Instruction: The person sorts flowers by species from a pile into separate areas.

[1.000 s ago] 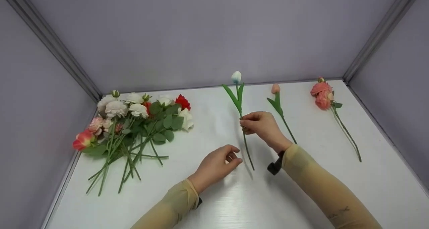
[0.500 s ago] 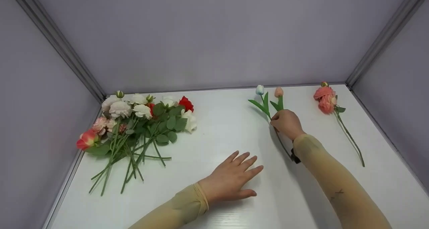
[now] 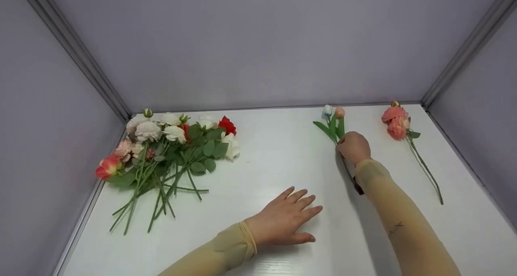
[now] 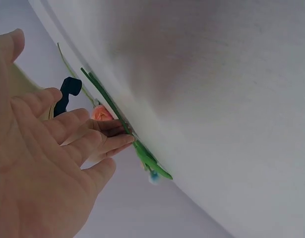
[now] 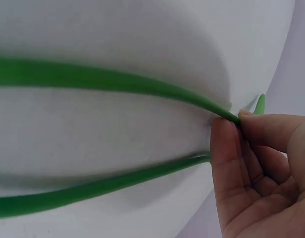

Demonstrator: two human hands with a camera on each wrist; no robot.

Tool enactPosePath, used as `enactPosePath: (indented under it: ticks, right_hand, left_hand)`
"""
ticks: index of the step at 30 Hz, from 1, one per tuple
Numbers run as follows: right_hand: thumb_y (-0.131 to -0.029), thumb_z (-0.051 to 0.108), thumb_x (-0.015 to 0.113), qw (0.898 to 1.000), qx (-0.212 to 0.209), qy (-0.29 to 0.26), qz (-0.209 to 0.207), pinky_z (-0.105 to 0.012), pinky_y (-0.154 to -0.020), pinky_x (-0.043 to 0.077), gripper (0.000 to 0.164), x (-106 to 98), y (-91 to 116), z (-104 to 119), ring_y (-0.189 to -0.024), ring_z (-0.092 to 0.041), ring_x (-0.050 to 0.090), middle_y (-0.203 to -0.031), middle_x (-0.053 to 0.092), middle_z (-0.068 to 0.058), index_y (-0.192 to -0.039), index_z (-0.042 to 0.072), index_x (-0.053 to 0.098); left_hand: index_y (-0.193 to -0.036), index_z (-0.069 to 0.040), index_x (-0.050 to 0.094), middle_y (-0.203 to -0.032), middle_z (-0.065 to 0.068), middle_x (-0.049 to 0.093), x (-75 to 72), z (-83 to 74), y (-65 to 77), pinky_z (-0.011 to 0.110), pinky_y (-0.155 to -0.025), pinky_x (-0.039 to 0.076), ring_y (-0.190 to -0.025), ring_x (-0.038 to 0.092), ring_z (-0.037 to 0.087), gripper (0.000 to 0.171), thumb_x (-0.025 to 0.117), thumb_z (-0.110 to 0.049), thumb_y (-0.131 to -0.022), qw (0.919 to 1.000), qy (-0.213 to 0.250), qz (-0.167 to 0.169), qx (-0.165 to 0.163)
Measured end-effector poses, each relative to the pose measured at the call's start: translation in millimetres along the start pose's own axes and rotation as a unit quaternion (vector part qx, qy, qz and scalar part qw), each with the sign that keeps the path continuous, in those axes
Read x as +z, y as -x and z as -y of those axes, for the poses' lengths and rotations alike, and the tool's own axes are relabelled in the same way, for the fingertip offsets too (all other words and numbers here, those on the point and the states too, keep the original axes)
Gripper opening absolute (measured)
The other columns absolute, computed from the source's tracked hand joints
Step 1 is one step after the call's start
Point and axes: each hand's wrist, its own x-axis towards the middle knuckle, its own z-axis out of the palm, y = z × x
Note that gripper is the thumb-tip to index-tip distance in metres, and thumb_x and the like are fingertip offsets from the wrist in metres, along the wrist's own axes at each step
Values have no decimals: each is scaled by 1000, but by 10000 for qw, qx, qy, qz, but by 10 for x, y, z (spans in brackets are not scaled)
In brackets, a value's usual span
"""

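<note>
My right hand [image 3: 354, 147] pinches the stem of the white-and-blue tulip [image 3: 327, 110] between thumb and forefinger, as the right wrist view shows. That tulip lies beside the peach tulip [image 3: 339, 112], their heads close together near the table's back edge. In the right wrist view a second green stem [image 5: 117, 183] runs along the table below the pinched stem [image 5: 142, 87]; it passes behind my fingers. My left hand [image 3: 284, 218] is spread over the table, fingers straight, holding nothing. Whether its palm touches the tabletop I cannot tell.
A heap of white, pink and red flowers [image 3: 173, 146] with crossing green stems lies on the left of the white table [image 3: 274, 163]. On the right is a coral-pink flower [image 3: 396, 122] with a long stem. Grey walls enclose the back and sides.
My right hand has carried the white-and-blue tulip rightward and down beside the peach tulip. The left hand has gone from curled to spread and shifted slightly right.
</note>
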Motion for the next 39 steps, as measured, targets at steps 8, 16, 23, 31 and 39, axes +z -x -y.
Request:
enactPosePath:
  ticks: [8, 16, 23, 31, 39]
  right_hand:
    - [-85, 2, 59, 9995, -27, 216, -217, -47, -70, 49, 13, -5, -25, -7, -77, -32, 57, -83, 67, -16, -85, -5, 70]
    - [-83, 2, 56, 9980, -229, 426, -401, -48, -69, 48, 11, 7, -36, -68, -73, -31, 55, -77, 64, -15, -74, 0, 64]
    - [-87, 6, 62, 9988, -44, 351, -335, -50, -73, 50, 11, -11, -7, -90, -77, -32, 58, -83, 67, -17, -84, -4, 67]
    - [-97, 14, 61, 9990, -161, -30, -420, -49, -80, 51, 21, -42, 10, 0, -84, -31, 60, -94, 69, -18, -99, -5, 71]
    - [-103, 19, 59, 9932, -975, -169, -615, -51, -86, 52, 28, 74, 85, 226, -98, -36, 64, -110, 69, -22, -112, -5, 71]
  left_hand:
    - [-161, -26, 34, -164, 3, 35, 17, -5, 0, 45, -125, 18, -153, 24, 24, 75, 37, -71, -101, 10000, 83, 3, 10]
    - [-161, -26, 34, -164, 3, 35, 44, 10, 15, 46, -125, 18, -153, 25, 24, 74, 37, -70, -102, 9997, 231, -29, 8]
    - [-161, -26, 35, -164, 3, 35, 72, 41, 43, 46, -125, 18, -153, 25, 24, 73, 36, -69, -102, 9993, 377, 16, -30]
    - [-160, -23, 36, -163, 4, 36, 111, 164, 172, 47, -124, 19, -152, 27, 25, 70, 39, -64, -104, 9981, 522, -15, -328]
    - [-157, -19, 43, -159, 5, 43, 62, 417, 373, 48, -123, 24, -148, 35, 27, 64, 44, -58, -106, 9934, 545, -265, -978]
